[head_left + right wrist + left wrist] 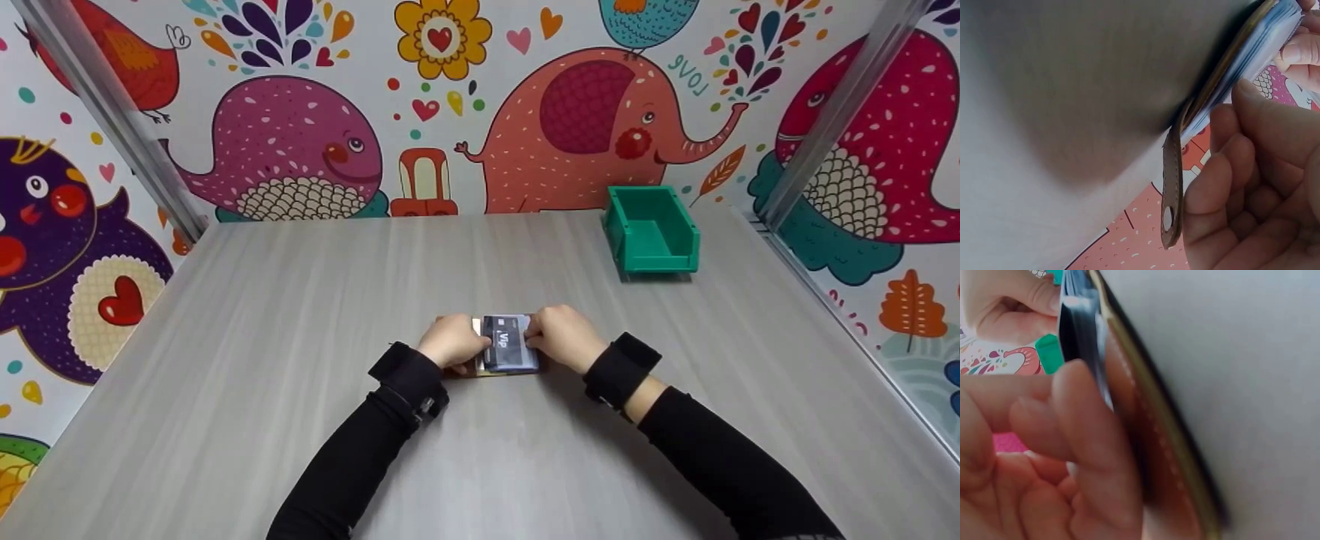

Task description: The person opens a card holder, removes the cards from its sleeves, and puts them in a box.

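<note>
A brown leather card holder (1154, 444) with stitched edges lies opened on the table between both hands. Its clear plastic sleeves (1264, 50) form a stack, and a dark card marked "Vip" (506, 349) shows on top. My left hand (454, 342) has its fingers curled at the left side, thumb at the card's edge. On the opposite side my right hand (566, 337) pinches the edge of the sleeves between thumb and bent fingers. A strap (1172, 180) with a metal snap sticks out beside the right hand. Part of the leather cover is hidden under the hands.
A green plastic bin (652, 232) stands at the back right of the wood-grain table (315, 300). Walls (442, 105) printed with cartoon animals enclose the back and sides, with metal posts at the corners.
</note>
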The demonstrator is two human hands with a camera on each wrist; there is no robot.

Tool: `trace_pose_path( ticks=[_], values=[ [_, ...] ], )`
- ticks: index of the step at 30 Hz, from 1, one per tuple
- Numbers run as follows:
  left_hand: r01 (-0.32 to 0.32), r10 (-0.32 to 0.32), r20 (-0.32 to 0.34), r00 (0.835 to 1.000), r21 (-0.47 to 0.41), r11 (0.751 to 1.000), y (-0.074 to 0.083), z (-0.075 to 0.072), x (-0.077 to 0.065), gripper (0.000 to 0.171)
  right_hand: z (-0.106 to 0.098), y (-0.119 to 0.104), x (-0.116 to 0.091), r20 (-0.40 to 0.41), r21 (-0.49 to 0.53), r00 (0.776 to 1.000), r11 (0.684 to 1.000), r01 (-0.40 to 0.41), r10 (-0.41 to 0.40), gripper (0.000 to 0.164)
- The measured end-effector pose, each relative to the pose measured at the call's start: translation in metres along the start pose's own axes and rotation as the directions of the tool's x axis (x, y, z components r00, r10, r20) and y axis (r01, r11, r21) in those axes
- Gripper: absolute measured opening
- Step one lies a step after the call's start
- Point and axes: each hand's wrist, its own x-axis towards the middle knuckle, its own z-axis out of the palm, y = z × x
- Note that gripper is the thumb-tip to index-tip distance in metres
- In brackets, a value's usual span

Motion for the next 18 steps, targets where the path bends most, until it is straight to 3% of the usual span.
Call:
trace_pose_path(
  ticks=[10, 18],
  values=[
    [-0.028, 0.029, 0.03, 0.999, -0.059, 0.998, -0.009, -0.007, -0.001, 0.019, 0.0, 0.001, -0.002, -0.022, -0.002, 0.999, 0.999, 0.035, -0.035, 0.007],
    [-0.015, 0.03, 0.081, 0.996, -0.188, 0.982, -0.019, -0.012, -0.001, 0.03, 0.001, 0.001, -0.002, -0.036, 0.001, 0.998, 0.999, 0.048, -0.048, 0.007]
  ],
)
